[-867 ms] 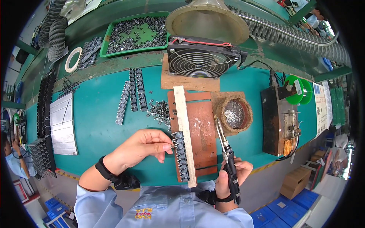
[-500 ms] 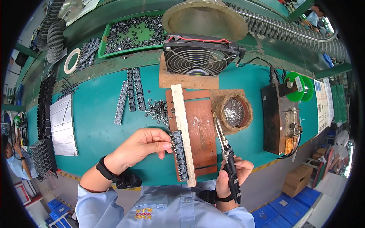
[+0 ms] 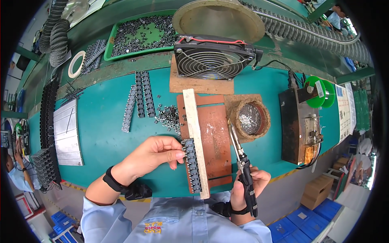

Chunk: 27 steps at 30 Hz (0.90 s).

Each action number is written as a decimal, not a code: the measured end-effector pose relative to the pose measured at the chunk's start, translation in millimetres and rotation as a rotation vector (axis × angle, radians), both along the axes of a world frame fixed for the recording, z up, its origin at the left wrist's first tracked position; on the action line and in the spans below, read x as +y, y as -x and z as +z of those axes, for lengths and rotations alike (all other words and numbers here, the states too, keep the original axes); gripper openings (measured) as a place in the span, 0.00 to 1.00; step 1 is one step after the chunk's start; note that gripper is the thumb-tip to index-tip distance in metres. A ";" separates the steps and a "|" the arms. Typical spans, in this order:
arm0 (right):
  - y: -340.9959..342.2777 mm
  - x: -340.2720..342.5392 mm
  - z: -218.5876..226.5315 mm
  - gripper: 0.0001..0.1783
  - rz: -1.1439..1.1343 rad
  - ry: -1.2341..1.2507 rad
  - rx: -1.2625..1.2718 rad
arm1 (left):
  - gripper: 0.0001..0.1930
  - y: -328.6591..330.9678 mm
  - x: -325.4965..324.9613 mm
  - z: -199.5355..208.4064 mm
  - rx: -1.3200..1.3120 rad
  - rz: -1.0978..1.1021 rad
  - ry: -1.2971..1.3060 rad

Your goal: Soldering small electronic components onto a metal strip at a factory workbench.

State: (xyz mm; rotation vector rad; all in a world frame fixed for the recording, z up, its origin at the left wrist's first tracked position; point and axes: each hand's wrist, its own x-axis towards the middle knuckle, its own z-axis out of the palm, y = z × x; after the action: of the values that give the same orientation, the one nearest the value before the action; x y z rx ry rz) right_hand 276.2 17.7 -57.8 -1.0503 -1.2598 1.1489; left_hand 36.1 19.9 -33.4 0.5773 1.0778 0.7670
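Observation:
My left hand (image 3: 152, 157) is closed, thumb and fingers pinched at the left edge of a strip of small dark circuit boards (image 3: 192, 168). Whether a tiny part is also between the fingertips is hidden. The strip lies along a long pale bar (image 3: 194, 133) on a reddish-brown board (image 3: 215, 139). In my right hand (image 3: 259, 178) is a soldering iron (image 3: 246, 178), its handle wrapped by the fingers. Its tip points up and away, beside a round pot (image 3: 263, 126) with silvery bits inside. Small loose metal parts (image 3: 167, 118) are heaped left of the board.
Three more board strips (image 3: 139, 95) lie at the mat's far left-middle. Behind the board stands a black fan (image 3: 212, 60), with a green tray (image 3: 108, 50) of small parts to its left. At right is a metal box (image 3: 293, 125) beside a green solder reel (image 3: 326, 95).

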 end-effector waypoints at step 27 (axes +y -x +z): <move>-24.2 3.3 10.2 0.23 0.365 -0.244 -0.154 | 0.05 1.7 -2.7 -1.3 -0.020 -0.020 -0.059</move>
State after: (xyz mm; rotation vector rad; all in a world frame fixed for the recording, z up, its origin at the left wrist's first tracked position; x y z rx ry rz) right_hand 300.4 21.0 -47.6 -0.7554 -1.7179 1.1616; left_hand 34.4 17.2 -34.7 0.6281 1.0321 0.7878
